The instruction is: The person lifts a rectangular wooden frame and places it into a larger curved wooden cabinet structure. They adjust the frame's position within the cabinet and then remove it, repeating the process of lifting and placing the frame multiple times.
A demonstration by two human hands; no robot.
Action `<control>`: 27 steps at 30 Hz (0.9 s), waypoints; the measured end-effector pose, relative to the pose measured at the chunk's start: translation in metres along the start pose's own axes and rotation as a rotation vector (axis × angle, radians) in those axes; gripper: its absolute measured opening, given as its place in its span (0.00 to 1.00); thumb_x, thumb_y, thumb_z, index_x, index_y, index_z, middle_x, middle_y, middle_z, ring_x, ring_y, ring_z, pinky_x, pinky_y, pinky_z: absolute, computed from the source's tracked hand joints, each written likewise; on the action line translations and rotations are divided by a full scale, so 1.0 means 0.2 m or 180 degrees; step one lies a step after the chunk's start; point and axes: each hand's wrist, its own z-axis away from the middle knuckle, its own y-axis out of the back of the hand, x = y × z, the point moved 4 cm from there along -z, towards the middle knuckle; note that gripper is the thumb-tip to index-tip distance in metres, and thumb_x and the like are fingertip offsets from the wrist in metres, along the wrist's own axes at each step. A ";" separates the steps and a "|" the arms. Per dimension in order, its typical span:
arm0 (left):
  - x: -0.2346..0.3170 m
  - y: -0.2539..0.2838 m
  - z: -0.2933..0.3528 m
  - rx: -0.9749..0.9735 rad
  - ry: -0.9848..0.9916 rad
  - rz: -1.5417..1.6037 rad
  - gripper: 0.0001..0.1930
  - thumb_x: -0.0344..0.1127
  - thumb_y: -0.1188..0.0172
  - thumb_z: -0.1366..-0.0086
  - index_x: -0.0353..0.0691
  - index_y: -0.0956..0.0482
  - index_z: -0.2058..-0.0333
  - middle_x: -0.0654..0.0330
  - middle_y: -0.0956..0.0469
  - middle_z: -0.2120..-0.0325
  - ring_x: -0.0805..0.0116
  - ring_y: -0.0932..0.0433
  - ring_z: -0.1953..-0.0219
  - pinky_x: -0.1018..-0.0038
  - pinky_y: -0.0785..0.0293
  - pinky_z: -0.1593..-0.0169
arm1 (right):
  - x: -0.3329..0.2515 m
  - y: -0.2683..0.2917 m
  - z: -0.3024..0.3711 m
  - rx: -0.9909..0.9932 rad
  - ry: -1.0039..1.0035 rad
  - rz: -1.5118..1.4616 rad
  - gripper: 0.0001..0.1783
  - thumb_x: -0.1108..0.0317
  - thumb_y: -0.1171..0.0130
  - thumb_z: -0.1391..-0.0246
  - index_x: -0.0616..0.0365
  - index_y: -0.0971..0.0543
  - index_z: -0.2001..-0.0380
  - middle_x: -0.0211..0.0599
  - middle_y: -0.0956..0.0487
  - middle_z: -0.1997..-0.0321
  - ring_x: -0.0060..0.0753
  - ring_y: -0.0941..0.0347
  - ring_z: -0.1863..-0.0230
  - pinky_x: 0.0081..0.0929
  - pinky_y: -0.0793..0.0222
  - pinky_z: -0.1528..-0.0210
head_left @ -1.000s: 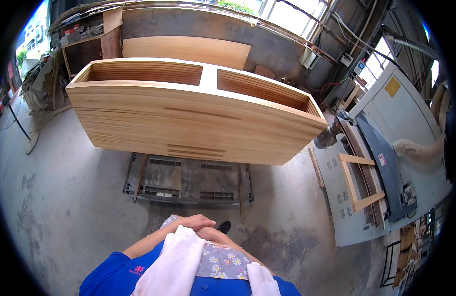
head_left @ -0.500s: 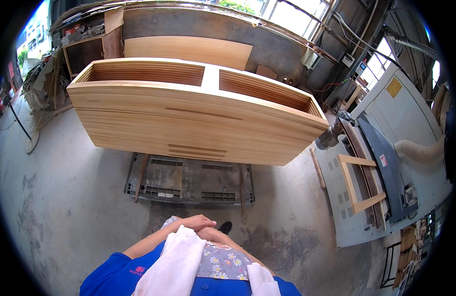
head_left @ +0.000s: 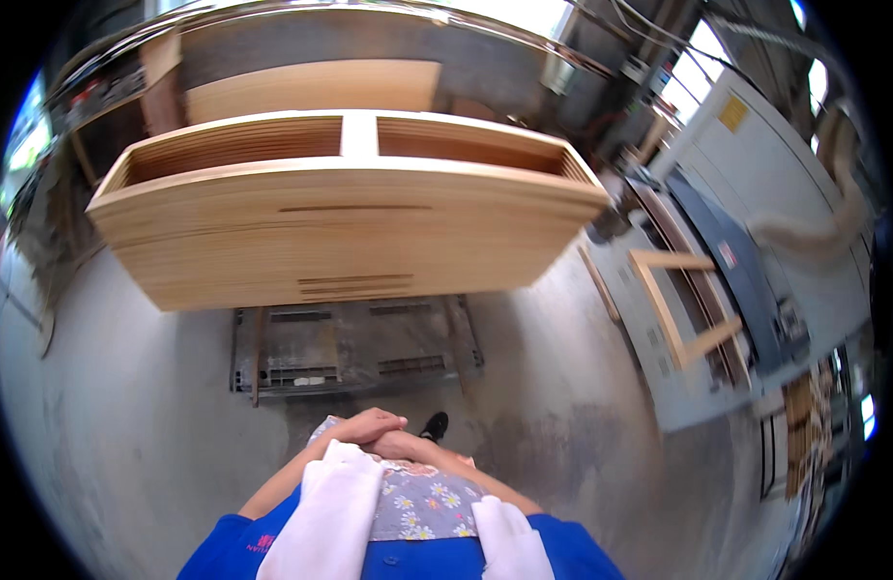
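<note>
I see the wooden stack (head_left: pixel 350 237) spanning from the left past centre, over a dark pallet (head_left: pixel 354 353), its long axis crosswise, its open top facing up. In front, the left hand (head_left: pixel 372 424) lies over the right hand (head_left: pixel 402 446), both together; how tightly, I cannot tell. Rightward, a wooden frame (head_left: pixel 656 307) lies on a grey machine (head_left: pixel 678 404).

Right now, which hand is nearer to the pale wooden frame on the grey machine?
Right, slightly: the right hand lies partly under the left hand and farther right; the wooden frame is well off to the right of both.
</note>
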 end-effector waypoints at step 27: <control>0.03 0.01 0.03 -0.0103 -0.0168 0.0114 0.19 0.46 0.51 0.33 0.33 0.22 0.69 0.66 0.24 0.73 0.79 0.31 0.70 0.79 0.33 0.65 | 0.08 -0.02 -0.06 0.0511 -0.0051 0.0391 0.18 0.58 0.54 0.43 0.56 0.21 0.58 0.44 0.22 0.54 0.42 0.28 0.52 0.31 0.36 0.48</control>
